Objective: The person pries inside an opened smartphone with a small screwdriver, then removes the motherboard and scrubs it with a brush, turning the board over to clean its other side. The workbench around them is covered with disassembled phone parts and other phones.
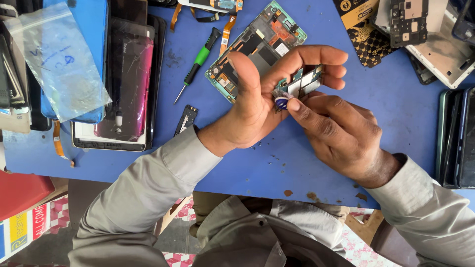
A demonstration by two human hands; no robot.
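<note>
My left hand (257, 101) holds a small phone circuit board (303, 82) above the blue table (391, 106), fingers curled over its top edge and thumb upright beside it. My right hand (341, 136) comes from below right, and its fingertips pinch a small round blue-and-white part (281, 102) at the board's lower left end. Just behind the hands lies an opened phone frame (255, 47) with exposed parts and orange flex cables.
A green-handled screwdriver (195, 64) and a small black part (186, 119) lie left of the hands. Stacked phone screens and a clear plastic bag (59, 64) fill the left side. Back covers and phones (455, 138) sit at the right. Small screws (272, 157) dot the table near its front edge.
</note>
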